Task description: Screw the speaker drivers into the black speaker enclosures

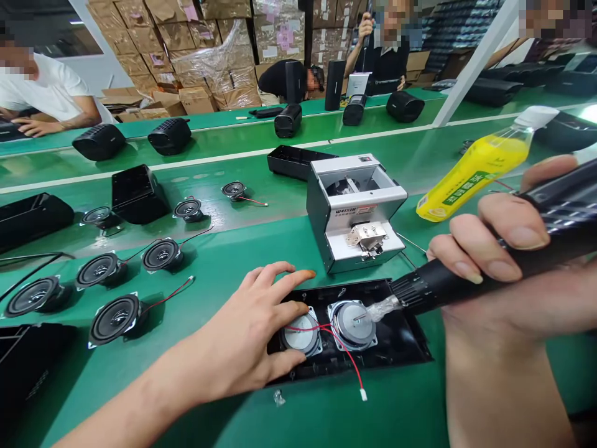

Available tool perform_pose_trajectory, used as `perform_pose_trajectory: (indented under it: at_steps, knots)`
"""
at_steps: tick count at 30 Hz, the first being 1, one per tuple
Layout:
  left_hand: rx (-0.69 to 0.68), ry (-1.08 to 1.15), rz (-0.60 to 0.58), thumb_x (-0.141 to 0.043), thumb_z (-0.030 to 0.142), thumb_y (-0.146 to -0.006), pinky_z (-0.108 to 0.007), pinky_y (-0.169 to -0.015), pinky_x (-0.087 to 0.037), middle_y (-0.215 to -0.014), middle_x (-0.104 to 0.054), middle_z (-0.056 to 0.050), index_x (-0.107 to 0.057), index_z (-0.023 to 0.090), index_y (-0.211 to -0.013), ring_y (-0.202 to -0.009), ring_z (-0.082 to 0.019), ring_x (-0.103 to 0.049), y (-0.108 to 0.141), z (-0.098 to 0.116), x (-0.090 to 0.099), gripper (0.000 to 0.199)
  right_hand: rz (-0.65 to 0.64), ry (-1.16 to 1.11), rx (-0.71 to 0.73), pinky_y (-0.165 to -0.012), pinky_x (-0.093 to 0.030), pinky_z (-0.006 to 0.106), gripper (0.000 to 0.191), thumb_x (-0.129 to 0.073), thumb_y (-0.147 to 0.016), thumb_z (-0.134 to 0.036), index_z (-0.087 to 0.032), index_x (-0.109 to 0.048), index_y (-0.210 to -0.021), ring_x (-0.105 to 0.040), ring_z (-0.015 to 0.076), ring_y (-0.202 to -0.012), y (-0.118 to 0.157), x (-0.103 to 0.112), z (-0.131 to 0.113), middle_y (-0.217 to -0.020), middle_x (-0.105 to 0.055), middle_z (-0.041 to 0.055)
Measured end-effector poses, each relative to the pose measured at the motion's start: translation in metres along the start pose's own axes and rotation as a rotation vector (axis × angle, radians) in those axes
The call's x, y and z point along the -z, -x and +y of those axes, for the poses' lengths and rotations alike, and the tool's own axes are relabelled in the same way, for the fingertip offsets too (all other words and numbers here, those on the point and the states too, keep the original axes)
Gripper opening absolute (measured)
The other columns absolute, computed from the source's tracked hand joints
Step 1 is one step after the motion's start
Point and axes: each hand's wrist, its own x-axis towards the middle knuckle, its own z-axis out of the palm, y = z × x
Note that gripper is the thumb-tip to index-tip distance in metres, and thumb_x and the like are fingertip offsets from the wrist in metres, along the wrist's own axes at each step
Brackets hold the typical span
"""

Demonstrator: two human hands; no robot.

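A black speaker panel (396, 348) lies on the green bench with two speaker drivers in it, magnets up. My left hand (261, 317) spans the left speaker driver (301, 333), thumb and index finger at opposite edges, other fingers stretched over the panel. My right hand (494, 242) is wrapped round a black electric screwdriver (433, 283). Clear wrapping (385, 308) covers its nose, and the thin bit reaches over the right speaker driver (352, 325); whether it touches a screw I cannot tell. A red wire (357, 361) ending in a white plug hangs over the panel's near edge.
Loose speaker drivers (114, 317) lie at left near black housings (140, 193). Behind the panel stands a grey screw feeder (359, 211); a yellow drink bottle (471, 174) is right of it. Co-workers sit or stand across the conveyor (224, 140), before stacked cartons (224, 56).
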Motion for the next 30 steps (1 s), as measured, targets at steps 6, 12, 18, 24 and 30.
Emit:
perform_pose_trajectory:
  at_steps: [6,12,18,24,30]
  knots:
    - [-0.004,0.05,-0.013,-0.081,0.034,-0.093,-0.063,-0.115,-0.05,-0.166,-0.05,-0.01,-0.073,0.021,-0.127,-0.15,-0.038,-0.044,-0.003,0.0,0.001,0.038,0.036,0.0,-0.009,-0.026,-0.028,0.022,0.038,-0.084,-0.083,-0.051,-0.02,-0.078,-0.103,-0.035,0.0061,-0.033,-0.002,-0.001,0.004,-0.061,-0.048,-0.009]
    - [-0.002,0.043,-0.026,-0.082,0.04,-0.093,-0.062,-0.11,-0.053,-0.162,-0.055,-0.013,-0.073,0.021,-0.129,-0.144,-0.04,-0.053,-0.004,0.0,0.003,0.042,0.316,-0.022,-0.047,-0.029,-0.022,0.023,0.038,-0.078,-0.085,-0.063,-0.026,-0.077,-0.094,-0.032,0.0077,-0.032,0.002,-0.013,0.005,-0.058,-0.044,-0.0066]
    - [0.022,0.04,-0.029,-0.08,0.043,-0.094,-0.063,-0.109,-0.054,-0.162,-0.055,-0.012,-0.072,0.022,-0.132,-0.141,-0.04,-0.056,-0.002,-0.001,0.001,0.044,0.616,-0.117,-0.103,-0.042,-0.037,0.028,0.041,-0.077,-0.081,-0.072,-0.032,-0.075,-0.086,-0.056,0.0164,-0.052,0.002,-0.027,0.011,-0.074,-0.059,0.0006]
    - [0.024,0.03,-0.025,-0.08,0.043,-0.094,-0.064,-0.107,-0.056,-0.159,-0.058,-0.011,-0.072,0.023,-0.134,-0.138,-0.04,-0.059,-0.005,0.0,-0.003,0.045,0.624,-0.162,-0.119,-0.044,-0.04,0.03,0.037,-0.081,-0.079,-0.071,-0.035,-0.077,-0.086,-0.062,0.0189,-0.057,-0.002,-0.019,0.004,-0.078,-0.064,0.0012]
    - [0.059,0.011,-0.005,-0.074,0.055,-0.098,-0.066,-0.112,-0.055,-0.168,-0.049,-0.006,-0.063,0.034,-0.147,-0.15,-0.041,-0.051,0.006,-0.006,-0.006,0.055,0.262,0.131,0.051,-0.028,-0.022,0.028,0.042,-0.088,-0.073,-0.071,-0.031,-0.079,-0.082,-0.038,0.0121,-0.032,-0.023,-0.019,-0.027,-0.055,-0.049,-0.0045]
